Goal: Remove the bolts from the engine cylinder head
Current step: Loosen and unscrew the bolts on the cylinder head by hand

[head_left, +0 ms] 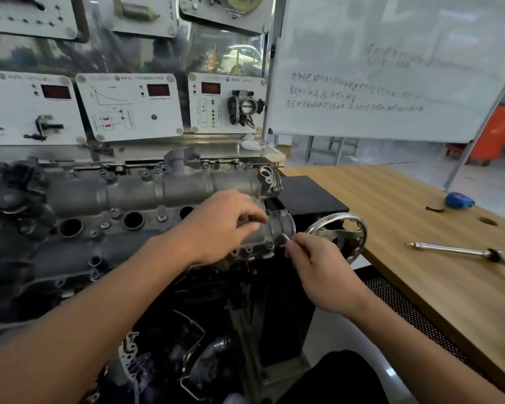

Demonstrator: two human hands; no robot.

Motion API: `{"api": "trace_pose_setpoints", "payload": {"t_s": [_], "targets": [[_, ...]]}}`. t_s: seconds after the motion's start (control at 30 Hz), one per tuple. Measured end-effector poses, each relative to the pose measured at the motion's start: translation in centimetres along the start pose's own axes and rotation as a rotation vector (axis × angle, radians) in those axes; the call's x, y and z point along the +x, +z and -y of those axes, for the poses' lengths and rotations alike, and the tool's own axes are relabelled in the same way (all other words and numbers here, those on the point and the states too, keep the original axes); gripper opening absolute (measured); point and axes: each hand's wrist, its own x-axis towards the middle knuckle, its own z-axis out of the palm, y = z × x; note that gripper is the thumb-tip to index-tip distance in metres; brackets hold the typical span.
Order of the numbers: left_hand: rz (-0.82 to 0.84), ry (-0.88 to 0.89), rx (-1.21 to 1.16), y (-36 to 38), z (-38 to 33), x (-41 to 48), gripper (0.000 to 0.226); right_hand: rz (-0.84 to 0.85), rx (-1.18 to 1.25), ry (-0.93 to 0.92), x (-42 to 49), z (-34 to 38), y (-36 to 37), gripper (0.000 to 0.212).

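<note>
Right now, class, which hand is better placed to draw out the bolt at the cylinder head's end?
Right hand: its fingertips already pinch the bolt. The left hand rests on the cylinder head.

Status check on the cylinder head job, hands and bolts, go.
Left hand resting on cylinder head. Right hand pinching a bolt at its end. Ratchet lying unused on bench.

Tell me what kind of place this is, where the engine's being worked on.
Most likely an automotive training workshop or classroom. An engine cylinder head sits on a stand, wall-mounted demonstration panels with digital readouts hang behind it, and a whiteboard with handwritten notes stands beside a wooden workbench.
</note>
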Motion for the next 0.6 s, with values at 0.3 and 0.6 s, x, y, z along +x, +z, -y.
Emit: {"api": "trace_pose_setpoints", "payload": {"t_s": [0.3,0.6], "targets": [[0.237,0.008,-0.192,1.4,0.3,3.1,0.014,-0.174,0.1,0.069,-0.6,-0.2,3.0,0.033],[0.323,-0.02,-0.314,1.5,0.6,3.3,0.009,-0.368,0.252,0.218,-1.0,2.4,6.6,0.041]]}}
